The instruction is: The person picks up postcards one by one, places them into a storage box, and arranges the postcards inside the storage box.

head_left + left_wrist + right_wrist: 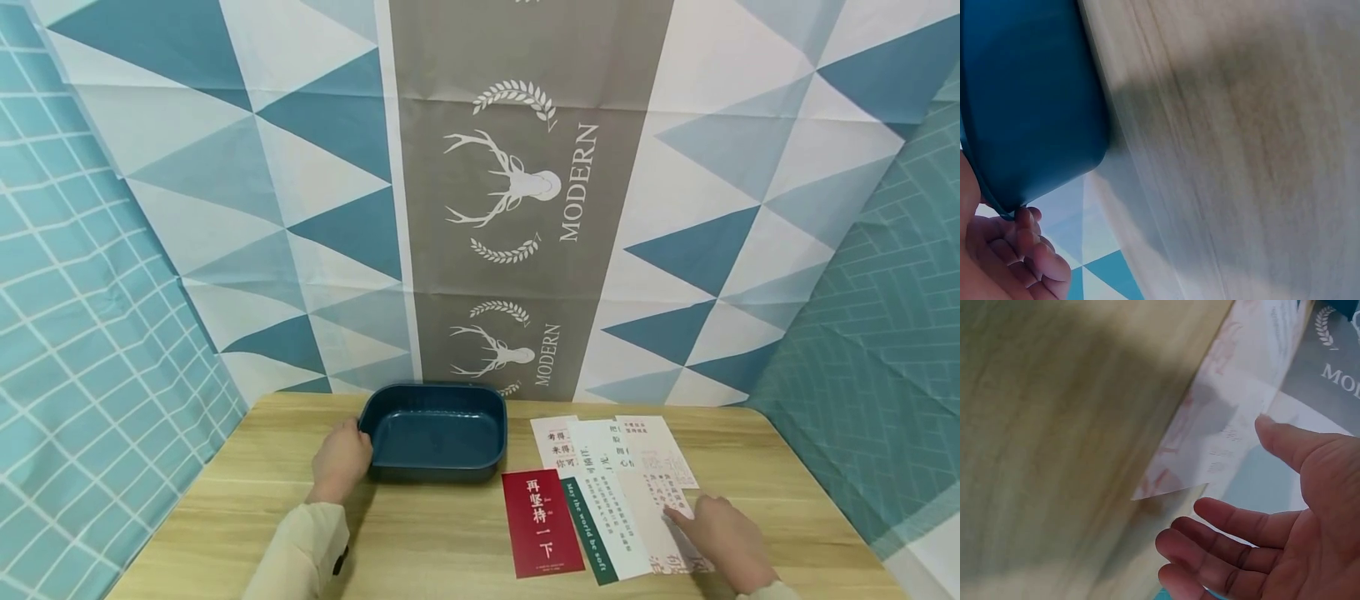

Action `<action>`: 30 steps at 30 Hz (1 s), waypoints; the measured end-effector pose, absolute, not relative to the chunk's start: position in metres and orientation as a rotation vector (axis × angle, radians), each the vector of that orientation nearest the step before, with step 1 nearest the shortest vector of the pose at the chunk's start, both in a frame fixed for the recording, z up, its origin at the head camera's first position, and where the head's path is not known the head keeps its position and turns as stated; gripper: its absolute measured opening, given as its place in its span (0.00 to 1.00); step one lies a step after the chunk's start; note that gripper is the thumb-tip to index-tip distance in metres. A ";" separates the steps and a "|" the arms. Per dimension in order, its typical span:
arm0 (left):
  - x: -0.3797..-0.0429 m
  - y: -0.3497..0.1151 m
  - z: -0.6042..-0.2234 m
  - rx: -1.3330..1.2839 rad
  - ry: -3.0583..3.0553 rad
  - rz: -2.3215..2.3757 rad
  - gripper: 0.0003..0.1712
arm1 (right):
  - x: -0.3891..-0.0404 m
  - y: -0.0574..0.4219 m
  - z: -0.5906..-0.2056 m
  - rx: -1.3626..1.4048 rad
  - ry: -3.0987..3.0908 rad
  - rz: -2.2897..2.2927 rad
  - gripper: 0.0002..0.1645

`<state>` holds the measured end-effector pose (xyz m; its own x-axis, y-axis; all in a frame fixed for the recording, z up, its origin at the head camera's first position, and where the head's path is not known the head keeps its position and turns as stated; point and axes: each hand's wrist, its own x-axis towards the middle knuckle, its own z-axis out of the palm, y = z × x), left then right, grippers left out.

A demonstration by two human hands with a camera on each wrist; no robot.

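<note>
Nearest you, your right hand (pixel 723 533) lies with relaxed, spread fingers on the pale pink card (pixel 663 508), the rightmost of the cards fanned on the wooden counter (pixel 420 542). The right wrist view shows the palm open above the paper, nothing pinched. Judge that card as thin, light and floppy: it will slide on the smooth wood before it lifts, so get a fingertip under a free corner or draw it to the counter's edge instead of pressing down in its middle.

Just left of it lie the white card with a green stripe (pixel 603 517) and the red card (pixel 542 523). The cards overlap, so dragging one will likely shift its neighbours. Two more white cards (pixel 555 442) sit behind them, tucked partly under.

Further out, on your left, your left hand (pixel 341 462) grips the near left end of the dark blue tray (pixel 435 433), fingers curled round its rim; the left wrist view shows them under the lip. The tray holds nothing. It looks like stiff, light plastic with smooth, possibly slippery walls. The rolled rim is the sensible place to hold, and one hand should manage it.

The tray sits near the red card without touching it. Its right end is close to the rear cards, so it could sweep them. Behind the counter hangs a patterned cloth (pixel 517 183) printed with deer heads.
</note>
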<state>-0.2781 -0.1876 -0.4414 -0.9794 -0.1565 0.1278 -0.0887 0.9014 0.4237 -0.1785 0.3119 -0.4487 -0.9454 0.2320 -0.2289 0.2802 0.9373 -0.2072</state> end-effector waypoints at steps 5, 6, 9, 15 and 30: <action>-0.279 -0.186 -0.444 0.204 -2.899 -0.638 0.24 | -0.182 0.313 -0.455 0.465 2.812 -0.404 0.41; -0.279 -0.186 -0.444 0.201 -2.895 -0.634 0.24 | -0.183 0.313 -0.455 0.476 2.800 -0.408 0.42; -0.279 -0.186 -0.446 0.188 -2.885 -0.631 0.24 | -0.185 0.313 -0.457 0.498 2.780 -0.422 0.43; -0.278 -0.184 -0.446 0.206 -2.887 -0.654 0.25 | -0.187 0.315 -0.458 0.509 2.759 -0.494 0.44; -0.278 -0.184 -0.446 0.215 -2.892 -0.666 0.23 | -0.192 0.322 -0.454 0.564 2.664 -0.708 0.44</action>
